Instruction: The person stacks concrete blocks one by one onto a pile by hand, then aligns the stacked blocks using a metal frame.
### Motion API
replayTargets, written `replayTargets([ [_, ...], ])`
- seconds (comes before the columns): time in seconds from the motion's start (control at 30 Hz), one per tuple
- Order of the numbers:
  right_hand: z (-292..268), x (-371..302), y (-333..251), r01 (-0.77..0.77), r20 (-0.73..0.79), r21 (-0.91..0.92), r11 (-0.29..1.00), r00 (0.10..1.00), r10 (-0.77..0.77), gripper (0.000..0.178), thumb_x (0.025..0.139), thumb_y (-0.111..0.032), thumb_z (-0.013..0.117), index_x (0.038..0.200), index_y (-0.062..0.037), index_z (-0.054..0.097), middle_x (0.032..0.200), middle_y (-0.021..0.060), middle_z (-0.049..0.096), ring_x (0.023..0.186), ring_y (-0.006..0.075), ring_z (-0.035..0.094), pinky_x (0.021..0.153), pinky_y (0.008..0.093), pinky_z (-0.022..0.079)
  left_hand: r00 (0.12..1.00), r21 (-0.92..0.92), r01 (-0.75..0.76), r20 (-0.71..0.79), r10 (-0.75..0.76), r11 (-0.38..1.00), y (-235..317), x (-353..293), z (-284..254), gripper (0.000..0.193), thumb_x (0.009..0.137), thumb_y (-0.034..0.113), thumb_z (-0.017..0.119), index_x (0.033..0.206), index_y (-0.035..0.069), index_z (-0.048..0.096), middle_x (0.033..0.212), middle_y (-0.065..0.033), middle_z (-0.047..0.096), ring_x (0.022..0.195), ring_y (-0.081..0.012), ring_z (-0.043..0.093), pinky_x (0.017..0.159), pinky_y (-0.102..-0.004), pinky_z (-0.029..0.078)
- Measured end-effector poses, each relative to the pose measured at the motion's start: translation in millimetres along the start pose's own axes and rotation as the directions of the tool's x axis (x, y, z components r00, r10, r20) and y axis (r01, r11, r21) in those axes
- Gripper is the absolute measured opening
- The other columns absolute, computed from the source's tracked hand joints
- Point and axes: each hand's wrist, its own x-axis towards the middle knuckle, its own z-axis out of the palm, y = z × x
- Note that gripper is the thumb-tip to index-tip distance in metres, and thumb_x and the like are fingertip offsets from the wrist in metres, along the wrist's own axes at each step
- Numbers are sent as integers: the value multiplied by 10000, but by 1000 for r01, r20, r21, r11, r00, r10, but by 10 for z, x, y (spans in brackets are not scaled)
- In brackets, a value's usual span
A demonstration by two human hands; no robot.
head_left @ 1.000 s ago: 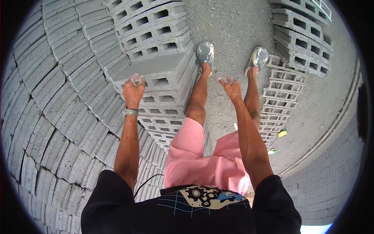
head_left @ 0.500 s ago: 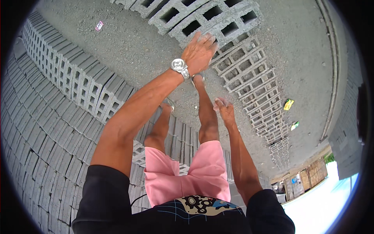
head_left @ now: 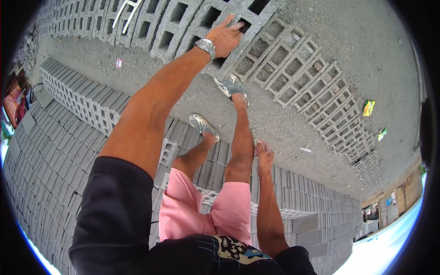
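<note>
My left hand (head_left: 224, 38), with a silver watch at the wrist, lies on the near end of a row of grey concrete hollow blocks (head_left: 181, 32). Its fingers stretch apart over the holes of the end block (head_left: 263, 23); the thumb is hard to make out. My right hand (head_left: 264, 155) hangs beside my right knee, its dusty fingers curled in, and nothing shows in them. From under the end block, a lower line of hollow blocks (head_left: 316, 94) runs away to the right.
Long stacks of grey blocks (head_left: 59, 151) stand on the left and behind my legs. My shod feet (head_left: 231, 87) are on gritty ground between the rows. Yellow (head_left: 369, 108) and green wrappers lie at the right, a pink scrap (head_left: 118, 63) at the upper left.
The view has swung, showing more of the upper block row and the rear stack. My left hand now rests farther onto the end block; my right hand still hangs curled.
</note>
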Motion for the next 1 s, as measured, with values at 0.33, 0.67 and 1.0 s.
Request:
replayTargets([
  [0.33,0,-199,-89,100,27,-77,992,995,-98,474,897,-380,681,1201,-20,624,974,43,682,838,132,624,685,241,432,991,-136,85,117,-69,987,190,70,-236,46,650,159,722,661,115,716,778,-81,705,1063,-224,581,1174,-567,141],
  [0.67,-249,-726,338,-49,112,-100,994,992,60,372,921,-367,651,1081,-31,655,876,41,665,750,118,586,673,305,477,944,-759,328,242,-224,562,1194,-704,-1131,279,506,254,670,658,22,688,755,-173,662,956,-301,613,1153,-534,193],
  [1.0,-779,-760,58,209,53,-474,856,976,-209,628,981,-504,401,1380,-26,483,1243,154,611,1014,272,631,780,341,462,492,-797,496,585,-645,-344,2232,-2724,-999,349,530,301,670,714,6,706,807,-190,667,1010,-305,597,1151,-558,162],
])
